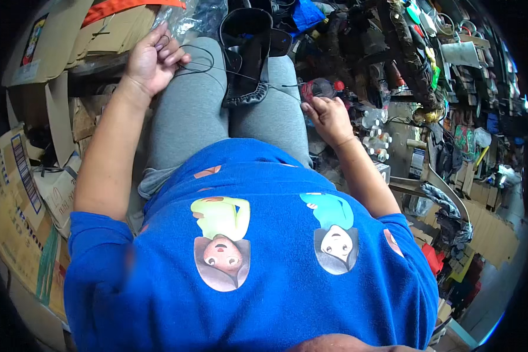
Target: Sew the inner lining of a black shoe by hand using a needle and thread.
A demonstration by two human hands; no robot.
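Observation:
A black boot [249,64] is held between my knees, its shaft opening away from me and its stitched, gathered edge nearest me. Black thread [210,66] runs from it to both sides, looping over my left thigh. My left hand [155,61] is raised to the left of the boot, palm partly turned up, with the thread wound about its curled fingers. On the right, my right hand [332,120] is closed in a pinch beside my right thigh, at the thread's other side. Whether a needle is in its fingertips is too small to tell.
A clear bottle with a red cap [338,86] lies just beyond my right hand. Several small bottles [376,141] stand to the right. Cardboard boxes [41,58] crowd the left side, with clear plastic [193,20] beyond my left hand. Cluttered shelves [452,53] line the far right.

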